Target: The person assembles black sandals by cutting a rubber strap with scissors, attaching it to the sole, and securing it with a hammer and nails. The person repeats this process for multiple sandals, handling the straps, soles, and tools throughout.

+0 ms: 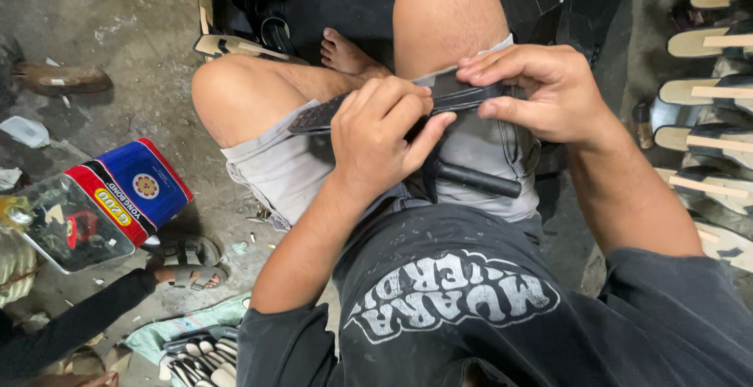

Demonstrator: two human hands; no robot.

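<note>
A red-and-blue tin point(118, 199) stands left; tan sandal soles point(710, 89) line the right.

Left floor: bare concrete beside the knee point(235, 93), open down to the red-and-blue tin point(129, 195).
Right side: blocked by a row of sandal soles point(706, 93).
Ahead: dark straps point(561, 3) and a bare foot point(345, 54) crowd the floor.
Lower left: another person's sleeve point(70, 328) intrudes.

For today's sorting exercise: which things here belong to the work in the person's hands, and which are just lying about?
In hand:
left hand
right hand
black strap piece, gripped by both
black tool handle on the lap

Lying about:
red and blue tin
row of sandal soles
brown shoe
</note>
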